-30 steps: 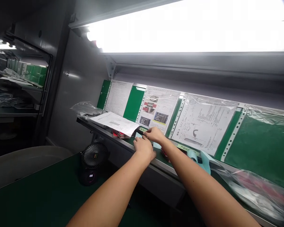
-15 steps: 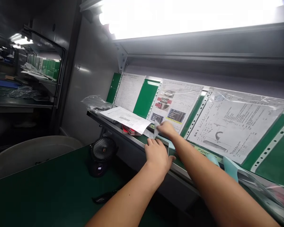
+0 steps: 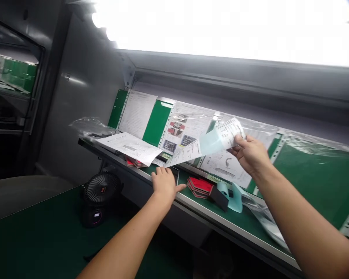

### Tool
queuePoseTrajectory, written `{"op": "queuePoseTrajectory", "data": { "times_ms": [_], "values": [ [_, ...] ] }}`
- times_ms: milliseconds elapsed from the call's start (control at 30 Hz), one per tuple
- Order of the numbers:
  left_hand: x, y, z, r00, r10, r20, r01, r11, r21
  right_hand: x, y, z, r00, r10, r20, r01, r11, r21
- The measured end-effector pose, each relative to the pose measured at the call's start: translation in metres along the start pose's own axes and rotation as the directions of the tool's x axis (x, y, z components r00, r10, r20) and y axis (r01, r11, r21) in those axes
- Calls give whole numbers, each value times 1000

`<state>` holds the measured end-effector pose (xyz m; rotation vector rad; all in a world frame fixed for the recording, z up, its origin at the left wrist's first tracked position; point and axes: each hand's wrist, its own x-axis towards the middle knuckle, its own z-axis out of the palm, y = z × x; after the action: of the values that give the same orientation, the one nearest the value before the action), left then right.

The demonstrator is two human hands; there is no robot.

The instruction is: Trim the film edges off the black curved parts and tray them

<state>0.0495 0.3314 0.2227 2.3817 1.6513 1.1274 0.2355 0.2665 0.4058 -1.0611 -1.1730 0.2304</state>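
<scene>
My right hand (image 3: 250,153) is raised in front of the posted sheets, its thumb and fingers closed on a label strip (image 3: 211,144). The strip has white printed labels on pale blue backing and curls over at the right end. Its lower end slopes down to my left hand (image 3: 165,184), which rests at the shelf's front edge with the thumb stretched out to the side. A dark flat piece with a pale edge (image 3: 175,174) lies partly hidden beside those fingers. Whether the left fingertips touch the strip is hard to see.
A shelf (image 3: 250,221) bears red-and-black pads (image 3: 200,186), pale blue curled backing (image 3: 235,197), a loose printed sheet (image 3: 130,146) and a plastic bag (image 3: 90,126). Below on the green table stands a small fan (image 3: 102,189). A bright lamp hangs overhead.
My right hand has moved up and right, drawing out the label strip. The left hand stays at the shelf edge. The view has turned right, showing the red-and-black pads.
</scene>
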Motion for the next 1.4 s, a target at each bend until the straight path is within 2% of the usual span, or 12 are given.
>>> {"op": "queuePoseTrajectory", "data": {
  "times_ms": [133, 233, 333, 467, 567, 667, 833, 967, 1100, 1167, 1267, 1400],
  "values": [
    [-14, 4, -11, 995, 47, -89, -48, 999, -8, -28, 2, -44, 988, 61, 140, -57, 998, -36],
    [-10, 18, -36, 966, 215, -145, -242, 948, -208, -41, 3, -56, 970, 91, 226, -79, 995, -58],
    [14, 37, -66, 898, 419, -133, -422, 736, -529, -50, 1, -47, 944, 108, 311, -92, 994, -65],
    [49, 49, -87, 810, 586, 17, -354, 512, -783, -61, -3, -22, 918, 122, 378, -105, 992, -66],
    [55, 38, -81, 794, 582, 175, -219, 542, -811, -63, -7, -18, 959, 90, 269, -81, 996, -43],
    [44, 22, -65, 831, 498, 248, -175, 657, -733, -59, -12, -28, 988, 89, 128, -87, 996, -22],
    [40, 14, -50, 855, 451, 256, -167, 707, -687, -58, -15, -41, 975, 164, 150, -166, 986, 0],
    [62, 23, -59, 786, 564, 254, -267, 680, -683, -68, -17, -35, 945, 175, 277, -177, 984, -15],
    [81, 36, -71, 631, 667, 397, -332, 694, -638, -75, -30, -24, 880, 189, 436, -193, 981, -37],
    [86, 41, -72, 591, 688, 420, -354, 690, -632, -74, -34, -19, 872, 186, 453, -192, 981, -35],
    [87, 41, -69, 653, 648, 392, -318, 704, -635, -64, -28, -18, 907, 194, 374, -187, 981, -56],
    [81, 26, -62, 729, 610, 310, -285, 683, -672, -45, 3, -29, 969, 230, 89, -213, 962, -170]
  ]
}}
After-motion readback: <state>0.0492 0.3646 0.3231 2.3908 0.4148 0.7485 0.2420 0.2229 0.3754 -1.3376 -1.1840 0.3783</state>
